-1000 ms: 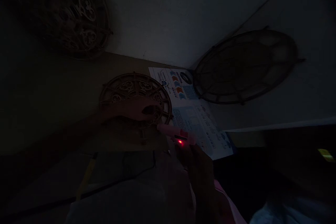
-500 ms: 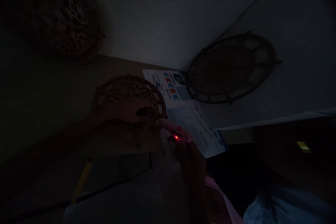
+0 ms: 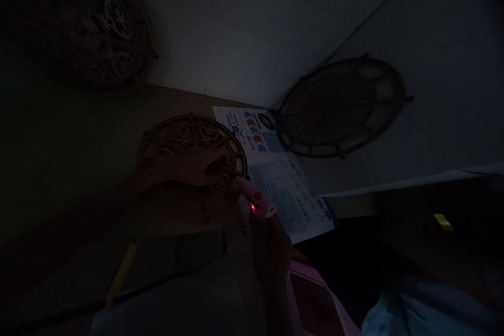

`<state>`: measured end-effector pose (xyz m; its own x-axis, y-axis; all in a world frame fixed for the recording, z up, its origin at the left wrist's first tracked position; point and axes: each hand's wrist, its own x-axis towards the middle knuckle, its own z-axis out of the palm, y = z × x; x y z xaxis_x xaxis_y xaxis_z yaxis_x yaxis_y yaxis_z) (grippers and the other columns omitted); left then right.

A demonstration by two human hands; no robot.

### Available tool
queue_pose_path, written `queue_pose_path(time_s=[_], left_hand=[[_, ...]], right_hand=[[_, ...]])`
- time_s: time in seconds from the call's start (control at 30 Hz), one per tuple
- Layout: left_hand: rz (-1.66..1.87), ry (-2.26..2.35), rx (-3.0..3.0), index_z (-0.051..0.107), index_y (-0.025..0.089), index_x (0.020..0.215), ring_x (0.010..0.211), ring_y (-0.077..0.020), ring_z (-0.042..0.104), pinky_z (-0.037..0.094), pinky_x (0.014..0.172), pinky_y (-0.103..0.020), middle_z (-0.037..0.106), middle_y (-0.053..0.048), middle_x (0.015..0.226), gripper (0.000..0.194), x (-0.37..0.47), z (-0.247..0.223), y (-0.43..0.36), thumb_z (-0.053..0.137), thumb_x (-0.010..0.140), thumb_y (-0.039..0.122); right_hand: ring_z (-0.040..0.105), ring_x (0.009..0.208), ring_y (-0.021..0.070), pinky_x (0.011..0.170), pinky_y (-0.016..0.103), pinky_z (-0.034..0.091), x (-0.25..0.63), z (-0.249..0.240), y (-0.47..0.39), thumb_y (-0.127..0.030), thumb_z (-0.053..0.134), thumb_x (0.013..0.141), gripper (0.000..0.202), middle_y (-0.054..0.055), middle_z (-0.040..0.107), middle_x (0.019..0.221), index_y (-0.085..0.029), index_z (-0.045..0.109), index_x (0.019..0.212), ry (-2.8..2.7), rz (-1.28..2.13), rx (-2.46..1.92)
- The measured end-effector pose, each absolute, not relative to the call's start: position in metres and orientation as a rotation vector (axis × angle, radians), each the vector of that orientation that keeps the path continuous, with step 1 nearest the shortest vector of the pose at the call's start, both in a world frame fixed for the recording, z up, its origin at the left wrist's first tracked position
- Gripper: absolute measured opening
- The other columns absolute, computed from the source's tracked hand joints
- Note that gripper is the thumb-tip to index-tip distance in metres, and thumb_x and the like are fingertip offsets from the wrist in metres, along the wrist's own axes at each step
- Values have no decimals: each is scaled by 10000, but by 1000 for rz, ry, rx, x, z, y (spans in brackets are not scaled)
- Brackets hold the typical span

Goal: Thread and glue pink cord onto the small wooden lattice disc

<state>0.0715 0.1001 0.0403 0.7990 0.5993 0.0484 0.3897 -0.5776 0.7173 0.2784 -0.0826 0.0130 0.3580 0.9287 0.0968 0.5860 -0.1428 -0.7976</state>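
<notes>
In the dim head view, a round brown openwork frame (image 3: 191,118) with scroll patterns lies before me. My left hand (image 3: 192,165) lies over it, its thumb and fingers curled together at the right part; the fingertips are too dark to see exactly. A pink glue gun (image 3: 248,189) with a lit red light is in my right hand (image 3: 271,244), whose fingers wrap its handle. Its nozzle points up and left, at the frame's right edge beside my left fingers. I cannot tell whether the nozzle touches it.
A printed sheet (image 3: 271,168) lies right of the frame. Another round frame (image 3: 338,155) leans on the wall at right; more scrollwork (image 3: 118,18) stands at upper left. A yellow strip (image 3: 120,275) is at lower left, pale cloth (image 3: 417,307) at lower right.
My right hand has shifted left and turned the glue gun, so its rear end now shows. My left hand stays nearly in place on the frame. The view has shifted slightly.
</notes>
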Motion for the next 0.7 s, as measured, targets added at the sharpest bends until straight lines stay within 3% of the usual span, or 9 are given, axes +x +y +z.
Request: queue_pose_path(time_s=[0.7], left_hand=[[363,692,2206,569,178,1117,875,-188,643,440,733,-275,686,-69,1073,269,72,42,100,595,919,358]], right_hand=[[681,1048,212,888,403,606,272,7,-87,-410,641,1001,357,82,667,1249,-173,641,1267,-1312,416,-1798]])
